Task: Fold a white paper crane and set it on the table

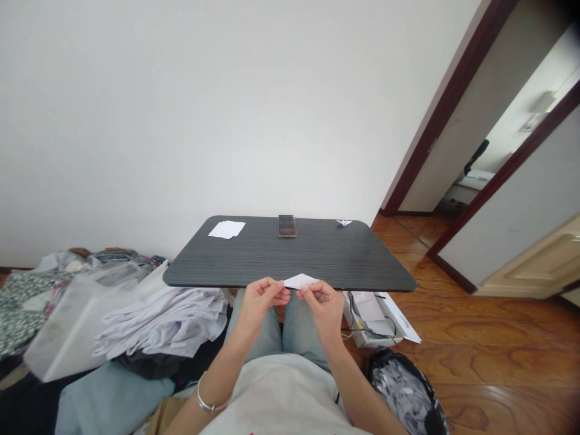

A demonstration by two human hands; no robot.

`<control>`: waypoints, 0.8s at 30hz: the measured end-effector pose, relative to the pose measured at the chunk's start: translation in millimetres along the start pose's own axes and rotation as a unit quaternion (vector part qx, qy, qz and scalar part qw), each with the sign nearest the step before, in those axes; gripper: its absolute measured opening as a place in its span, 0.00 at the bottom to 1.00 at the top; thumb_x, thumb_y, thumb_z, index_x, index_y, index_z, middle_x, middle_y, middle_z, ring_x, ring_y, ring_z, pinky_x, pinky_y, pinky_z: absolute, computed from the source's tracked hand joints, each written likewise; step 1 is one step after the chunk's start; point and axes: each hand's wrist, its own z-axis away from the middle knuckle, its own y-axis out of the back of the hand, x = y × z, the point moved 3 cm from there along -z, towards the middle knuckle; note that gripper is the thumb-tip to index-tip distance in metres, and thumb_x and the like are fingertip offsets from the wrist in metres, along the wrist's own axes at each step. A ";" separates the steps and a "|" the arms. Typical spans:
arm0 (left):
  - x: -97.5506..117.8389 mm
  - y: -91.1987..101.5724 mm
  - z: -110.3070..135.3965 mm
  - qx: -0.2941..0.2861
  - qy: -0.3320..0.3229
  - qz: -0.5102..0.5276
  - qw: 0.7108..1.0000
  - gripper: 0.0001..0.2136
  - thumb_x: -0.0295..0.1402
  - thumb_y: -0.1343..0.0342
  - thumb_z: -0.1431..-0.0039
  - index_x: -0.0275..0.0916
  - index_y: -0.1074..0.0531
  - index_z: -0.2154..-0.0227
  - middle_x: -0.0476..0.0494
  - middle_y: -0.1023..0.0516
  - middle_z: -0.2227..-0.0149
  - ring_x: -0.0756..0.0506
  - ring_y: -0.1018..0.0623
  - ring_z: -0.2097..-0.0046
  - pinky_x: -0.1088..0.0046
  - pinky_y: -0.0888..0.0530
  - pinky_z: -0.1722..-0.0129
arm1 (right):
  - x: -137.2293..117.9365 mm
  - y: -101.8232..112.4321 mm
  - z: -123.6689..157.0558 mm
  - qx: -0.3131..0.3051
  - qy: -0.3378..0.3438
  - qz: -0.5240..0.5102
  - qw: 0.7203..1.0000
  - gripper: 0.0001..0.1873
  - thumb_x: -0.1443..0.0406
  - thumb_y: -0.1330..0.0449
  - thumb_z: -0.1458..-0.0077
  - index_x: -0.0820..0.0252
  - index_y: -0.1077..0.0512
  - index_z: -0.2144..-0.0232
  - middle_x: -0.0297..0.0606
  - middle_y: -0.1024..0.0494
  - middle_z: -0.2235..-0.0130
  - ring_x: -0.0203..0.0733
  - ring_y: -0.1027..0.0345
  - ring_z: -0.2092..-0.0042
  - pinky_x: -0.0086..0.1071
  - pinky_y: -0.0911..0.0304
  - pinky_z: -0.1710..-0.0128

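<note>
My left hand [263, 297] and my right hand [322, 302] pinch a small folded white paper [299, 281] between them, just above the near edge of the dark wood-grain table [317, 260]. The paper looks folded into a flat triangle-like shape. A silver bangle sits on my left wrist. A stack of white paper sheets [227, 229] lies at the table's far left. A dark phone [287, 226] lies at the far middle. A tiny folded paper figure [344, 223] rests at the far right corner.
Piles of clothes and a plastic bag [136, 314] lie left of me. An open box with papers and cables [374, 317] sits under the table's right side. A black bin bag of paper scraps [405, 393] stands on the wooden floor. A doorway opens at right.
</note>
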 end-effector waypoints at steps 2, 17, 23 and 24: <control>0.8 0.1 0.2 0.005 -0.003 -0.005 1.000 0.11 0.37 0.38 0.56 0.33 0.28 0.80 0.46 0.22 0.78 0.51 0.24 0.76 0.77 0.26 0.71 | 0.5 -0.1 -0.5 0.003 0.000 -0.001 1.000 0.06 0.65 0.37 0.58 0.60 0.30 0.81 0.32 0.24 0.80 0.38 0.28 0.76 0.29 0.34 0.74; 0.4 -0.5 0.8 0.015 -0.021 -0.026 0.999 0.11 0.37 0.38 0.56 0.33 0.29 0.80 0.47 0.22 0.78 0.51 0.24 0.76 0.76 0.25 0.70 | 3.1 -0.2 -2.5 0.010 -0.011 0.003 1.000 0.06 0.66 0.37 0.58 0.60 0.30 0.81 0.33 0.24 0.81 0.37 0.30 0.78 0.29 0.34 0.75; 0.1 -0.8 1.6 0.022 -0.032 -0.027 0.999 0.11 0.37 0.38 0.56 0.33 0.29 0.80 0.46 0.22 0.79 0.50 0.24 0.76 0.75 0.25 0.70 | 1.2 -0.2 -1.5 0.012 -0.018 0.000 1.000 0.06 0.66 0.37 0.59 0.60 0.30 0.82 0.32 0.24 0.81 0.37 0.30 0.79 0.28 0.36 0.75; 0.1 -1.0 1.6 0.024 -0.034 -0.028 0.999 0.11 0.37 0.38 0.57 0.33 0.29 0.80 0.46 0.22 0.79 0.50 0.24 0.76 0.74 0.25 0.70 | 0.6 -0.4 -1.2 0.012 -0.019 0.002 1.000 0.06 0.66 0.37 0.59 0.60 0.30 0.82 0.32 0.24 0.81 0.37 0.30 0.79 0.28 0.36 0.75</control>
